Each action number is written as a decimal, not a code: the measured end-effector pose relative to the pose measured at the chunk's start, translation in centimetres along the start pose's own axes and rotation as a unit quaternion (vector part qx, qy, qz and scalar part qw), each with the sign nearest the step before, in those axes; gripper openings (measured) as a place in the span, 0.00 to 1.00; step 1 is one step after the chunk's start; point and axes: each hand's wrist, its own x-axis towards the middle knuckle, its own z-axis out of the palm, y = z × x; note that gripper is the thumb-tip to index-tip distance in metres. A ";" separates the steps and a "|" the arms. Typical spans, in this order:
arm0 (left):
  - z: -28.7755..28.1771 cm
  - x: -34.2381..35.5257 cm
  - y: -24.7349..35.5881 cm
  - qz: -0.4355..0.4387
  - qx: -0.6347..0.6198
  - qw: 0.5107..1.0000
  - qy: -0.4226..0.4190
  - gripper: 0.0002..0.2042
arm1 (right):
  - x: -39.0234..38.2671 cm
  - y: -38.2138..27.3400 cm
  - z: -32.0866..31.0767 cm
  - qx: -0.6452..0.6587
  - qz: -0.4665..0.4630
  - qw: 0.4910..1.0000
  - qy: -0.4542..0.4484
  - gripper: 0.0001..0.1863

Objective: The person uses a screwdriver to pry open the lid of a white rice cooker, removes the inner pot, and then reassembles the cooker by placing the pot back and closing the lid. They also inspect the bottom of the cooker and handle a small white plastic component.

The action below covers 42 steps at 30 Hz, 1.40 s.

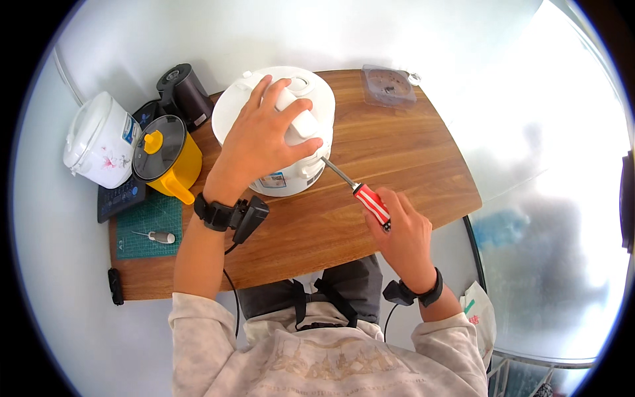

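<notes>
A white rice cooker (231,104) stands on the wooden table, with a raised white handle (305,124) on its lid. My left hand (261,129) rests over the lid with its fingers spread, lying beside and across the handle. The palm hides part of the lid. In my right hand (405,231) is a screwdriver (372,202) with a red-and-white striped handle, gripped at its end. Its metal shaft slants up and left, and the tip meets the cooker's right front side near the rim. Whether the tip sits in a gap or a screw, I cannot tell.
On the left stand a white floral cooker (106,142), a yellow pot (185,162) with a dark lid, and a dark kettle (188,96). A small screwdriver (161,237) lies on a green cutting mat (142,250). A clear plastic tray (389,86) sits at the far right.
</notes>
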 end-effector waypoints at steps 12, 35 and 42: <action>-0.3 0.3 0.0 -0.002 -0.019 1.000 -0.018 0.25 | 1.5 1.6 -0.4 0.208 0.106 0.962 -0.144 0.16; -0.1 0.2 -0.2 -0.005 -0.034 0.999 -0.011 0.23 | 0.0 -0.3 1.0 -0.022 -0.002 0.999 -0.023 0.16; -0.5 0.3 0.0 0.009 -0.015 1.000 -0.002 0.26 | 1.8 0.8 -0.5 0.130 0.077 0.978 -0.145 0.18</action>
